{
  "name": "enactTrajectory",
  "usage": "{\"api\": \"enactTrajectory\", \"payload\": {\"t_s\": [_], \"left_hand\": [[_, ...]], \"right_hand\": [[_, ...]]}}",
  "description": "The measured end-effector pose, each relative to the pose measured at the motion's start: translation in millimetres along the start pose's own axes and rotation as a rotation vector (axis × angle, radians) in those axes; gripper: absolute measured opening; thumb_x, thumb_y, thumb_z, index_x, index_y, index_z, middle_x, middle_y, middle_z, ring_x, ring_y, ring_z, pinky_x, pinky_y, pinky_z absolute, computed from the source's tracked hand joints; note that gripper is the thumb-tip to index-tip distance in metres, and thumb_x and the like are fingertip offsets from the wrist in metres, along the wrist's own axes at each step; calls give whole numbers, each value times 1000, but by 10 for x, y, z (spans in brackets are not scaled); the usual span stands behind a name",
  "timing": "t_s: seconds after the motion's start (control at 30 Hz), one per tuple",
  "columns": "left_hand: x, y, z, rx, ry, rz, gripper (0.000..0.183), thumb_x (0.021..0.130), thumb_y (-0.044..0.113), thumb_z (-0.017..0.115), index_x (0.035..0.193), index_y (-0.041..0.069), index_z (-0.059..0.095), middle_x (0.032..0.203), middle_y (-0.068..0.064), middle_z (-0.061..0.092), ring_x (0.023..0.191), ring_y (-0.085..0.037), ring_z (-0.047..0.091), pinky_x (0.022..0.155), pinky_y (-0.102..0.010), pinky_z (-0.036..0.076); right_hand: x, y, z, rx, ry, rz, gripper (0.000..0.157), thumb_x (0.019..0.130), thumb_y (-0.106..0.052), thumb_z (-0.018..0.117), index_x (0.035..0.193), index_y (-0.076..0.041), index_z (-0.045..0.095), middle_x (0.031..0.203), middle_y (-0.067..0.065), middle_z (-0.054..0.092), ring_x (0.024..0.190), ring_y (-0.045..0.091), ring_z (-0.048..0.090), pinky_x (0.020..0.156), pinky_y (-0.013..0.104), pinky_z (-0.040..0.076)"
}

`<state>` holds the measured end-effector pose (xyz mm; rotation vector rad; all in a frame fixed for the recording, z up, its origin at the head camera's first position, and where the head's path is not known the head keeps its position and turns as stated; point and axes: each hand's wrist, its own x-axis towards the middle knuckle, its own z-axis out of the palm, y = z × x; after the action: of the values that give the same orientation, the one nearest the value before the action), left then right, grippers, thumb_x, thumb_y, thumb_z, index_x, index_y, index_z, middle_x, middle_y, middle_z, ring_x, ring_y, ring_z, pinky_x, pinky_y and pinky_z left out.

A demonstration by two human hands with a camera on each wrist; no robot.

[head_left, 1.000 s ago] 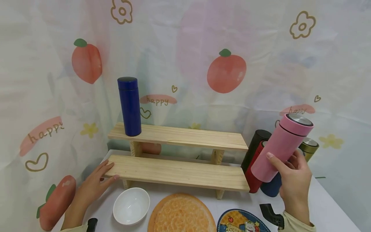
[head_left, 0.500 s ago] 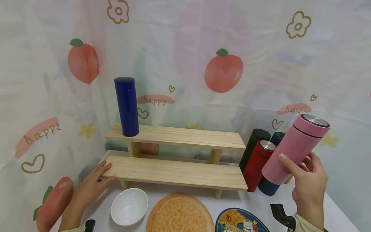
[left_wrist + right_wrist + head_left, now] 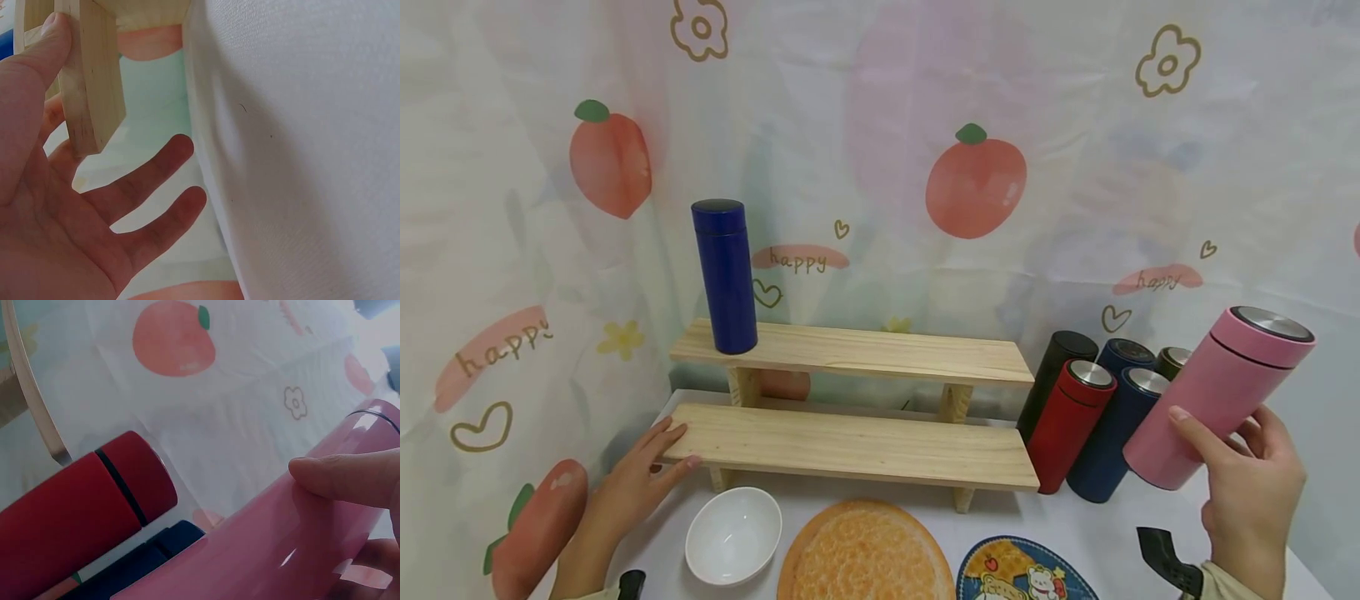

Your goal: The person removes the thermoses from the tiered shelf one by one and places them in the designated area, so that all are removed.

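Observation:
My right hand (image 3: 1255,492) grips a pink thermos (image 3: 1217,400) with a steel-topped lid, tilted to the right above the table's right side. In the right wrist view, the thumb (image 3: 344,481) lies along the pink body. At the left end of a two-tier wooden shelf (image 3: 850,442), my left hand (image 3: 632,483) holds the lower board. The left wrist view has its thumb (image 3: 47,47) on one side of the board end (image 3: 90,81), some fingers on the other, and two fingers stretched out. A blue thermos (image 3: 724,279) stands upright on the upper tier's left end.
Right of the shelf stand a red thermos (image 3: 1071,425), a black one (image 3: 1048,375), a navy one (image 3: 1116,437) and others behind. In front lie a white bowl (image 3: 733,536), a round bread-patterned mat (image 3: 865,554) and a blue cartoon mat (image 3: 1026,571). A patterned cloth (image 3: 880,108) hangs behind.
My right hand has carried the pink thermos to the right, away from the other thermoses, uncovering more of the red and navy ones. The left hand stays on the shelf.

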<state>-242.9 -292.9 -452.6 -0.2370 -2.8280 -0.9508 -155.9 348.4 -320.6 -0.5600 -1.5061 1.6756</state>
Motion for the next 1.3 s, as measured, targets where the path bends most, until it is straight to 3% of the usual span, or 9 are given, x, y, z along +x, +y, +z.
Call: {"api": "enactTrajectory", "payload": {"t_s": [0.2, 0.47, 0.57, 0.7, 0.8, 0.93, 1.03, 1.13, 1.3], "left_hand": [[1, -20, 3, 1, 4, -1, 83, 103, 55, 68, 160, 0, 45, 168, -31, 29, 130, -50, 59, 99, -60, 55], [2, -27, 25, -11, 15, 23, 79, 104, 51, 69, 159, -1, 46, 168, -32, 29, 135, -52, 54, 100, -59, 55], [2, -29, 26, -12, 18, 27, 78, 104, 48, 70, 159, -2, 46, 167, -33, 29, 134, -52, 55, 100, -58, 55], [-1, -22, 25, -7, 14, 18, 78, 104, 49, 70, 159, -1, 46, 167, -32, 29, 130, -50, 59, 99, -58, 56], [3, -17, 20, -4, 9, 13, 78, 104, 49, 70, 159, -1, 46, 168, -32, 29, 128, -49, 61, 99, -58, 55], [9, -11, 19, -1, 6, 13, 78, 104, 49, 70, 159, -1, 45, 167, -33, 29, 126, -49, 61, 99, -59, 55], [10, -1, 13, -4, 0, 10, 79, 104, 49, 70, 159, -1, 45, 167, -33, 29, 127, -49, 61, 99, -59, 55], [6, 0, 8, -7, -8, 4, 80, 104, 49, 70, 160, -1, 44, 167, -33, 28, 127, -49, 60, 100, -59, 55], [4, -21, -1, -15, 2, 21, 77, 104, 45, 71, 159, -3, 45, 166, -34, 29, 124, -49, 62, 99, -60, 55]], "right_hand": [[126, 70, -136, -24, 55, 5, 79, 84, -6, 94, 153, -24, 61, 137, -4, 60, 107, 8, 56, 120, 32, 37], [275, 162, -247, -47, 82, 46, 80, 86, -10, 93, 155, -27, 58, 140, -8, 58, 113, 6, 52, 126, 40, 26], [337, 224, -271, -41, 89, 62, 80, 85, -9, 93, 155, -26, 59, 138, -8, 59, 115, 6, 52, 117, 33, 42], [431, 345, -308, -46, 93, 82, 80, 84, -8, 93, 155, -26, 59, 137, -9, 59, 115, 6, 53, 117, 32, 42], [497, 446, -332, -73, 86, 88, 81, 86, -11, 92, 157, -28, 57, 142, -8, 58, 117, 5, 52, 126, 41, 24], [555, 580, -369, -65, 87, 96, 82, 85, -8, 93, 156, -26, 57, 140, -5, 60, 117, 5, 54, 125, 38, 27], [587, 660, -387, -52, 87, 101, 81, 83, -3, 93, 154, -23, 60, 128, -8, 64, 110, 5, 57, 107, 23, 45], [622, 717, -392, -46, 77, 100, 81, 82, 0, 93, 153, -21, 61, 118, -12, 64, 104, 4, 58, 77, 9, 44], [677, 826, -383, -36, 53, 115, 81, 82, 1, 92, 154, -22, 60, 125, -9, 63, 109, 6, 57, 77, 10, 45]]}}
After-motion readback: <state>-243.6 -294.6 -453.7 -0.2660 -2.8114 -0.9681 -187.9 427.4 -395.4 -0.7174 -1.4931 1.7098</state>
